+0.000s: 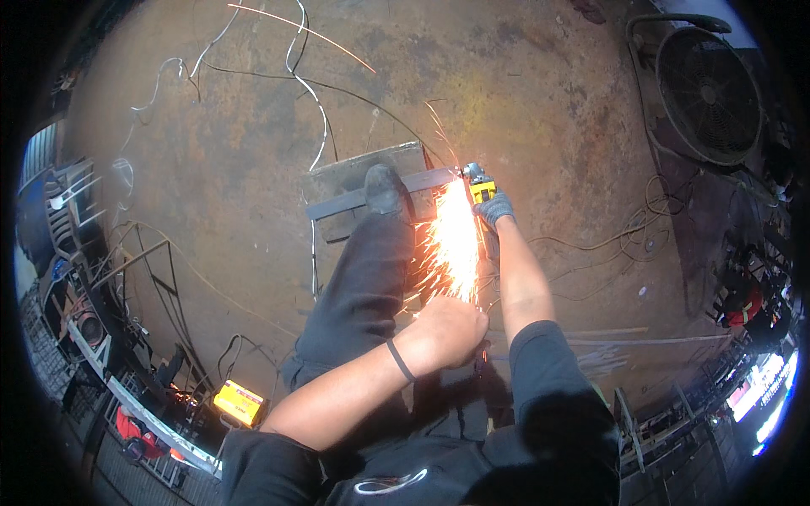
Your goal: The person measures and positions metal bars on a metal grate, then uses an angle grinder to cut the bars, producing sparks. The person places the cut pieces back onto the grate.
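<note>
angle grinder [479, 187], yellow-bodied, bites into the end of a flat steel bar [375, 196] that lies across a grey steel plate [371, 173] on the rusty floor [523, 93]. the gloved right hand [494, 209] has its grip closed around the grinder's body, just beyond the bar's near end. a shoe [384, 190] stands on the bar where it crosses the plate, pinning it down. sparks [454, 240] pour from the bar's end back toward the bare left hand [453, 331], curled shut near the knee; what its grip encloses, if anything, cannot be told through the glare. judging by the heavy stream of sparks, the cutting or grinding is under way at the bar's end and not finished; whether the bar is cut through is hidden by the brightness. beyond the plate, loose wires [308, 84] trail over the floor; a large fan [709, 93] stands well off to the right of the plate, and a yellow box [240, 402] sits well behind it.
</note>
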A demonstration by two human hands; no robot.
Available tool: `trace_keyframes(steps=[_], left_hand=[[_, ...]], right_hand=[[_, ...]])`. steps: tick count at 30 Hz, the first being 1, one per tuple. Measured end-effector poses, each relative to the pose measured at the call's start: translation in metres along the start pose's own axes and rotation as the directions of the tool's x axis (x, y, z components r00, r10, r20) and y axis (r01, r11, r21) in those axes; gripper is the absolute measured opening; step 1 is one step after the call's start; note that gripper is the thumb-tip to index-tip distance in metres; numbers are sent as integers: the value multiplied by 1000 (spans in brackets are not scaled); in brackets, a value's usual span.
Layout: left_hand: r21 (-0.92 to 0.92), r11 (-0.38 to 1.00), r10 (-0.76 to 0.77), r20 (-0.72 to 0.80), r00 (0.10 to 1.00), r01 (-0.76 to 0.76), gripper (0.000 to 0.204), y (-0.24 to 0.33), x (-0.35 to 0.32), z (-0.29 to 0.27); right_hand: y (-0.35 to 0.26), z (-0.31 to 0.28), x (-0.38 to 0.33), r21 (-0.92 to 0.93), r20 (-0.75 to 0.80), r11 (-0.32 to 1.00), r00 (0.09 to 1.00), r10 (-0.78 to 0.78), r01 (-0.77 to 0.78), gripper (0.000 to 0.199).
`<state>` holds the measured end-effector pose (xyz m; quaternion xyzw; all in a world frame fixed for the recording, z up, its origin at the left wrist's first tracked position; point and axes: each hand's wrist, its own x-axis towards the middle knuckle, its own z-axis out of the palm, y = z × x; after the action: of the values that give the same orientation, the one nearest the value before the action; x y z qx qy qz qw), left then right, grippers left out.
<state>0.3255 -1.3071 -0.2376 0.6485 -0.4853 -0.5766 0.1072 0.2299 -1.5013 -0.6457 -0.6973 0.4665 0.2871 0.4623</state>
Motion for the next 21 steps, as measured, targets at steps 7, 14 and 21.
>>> trace_keyframes(steps=[7, 14, 21], left_hand=[[-53, 998, 18, -67, 998, -21, 18, -3, -1, 5], [-60, 998, 7, -23, 1000, -8, 16, -3, -4, -3], [-50, 999, 13, -61, 998, -16, 17, -4, -2, 0]], right_hand=[[6, 6, 7, 5, 5, 1000, 1000, -8, 8, 65], [0, 7, 5, -20, 23, 1000, 1000, 5, -4, 63], [2, 6, 7, 16, 3, 1000, 1000, -7, 7, 67]])
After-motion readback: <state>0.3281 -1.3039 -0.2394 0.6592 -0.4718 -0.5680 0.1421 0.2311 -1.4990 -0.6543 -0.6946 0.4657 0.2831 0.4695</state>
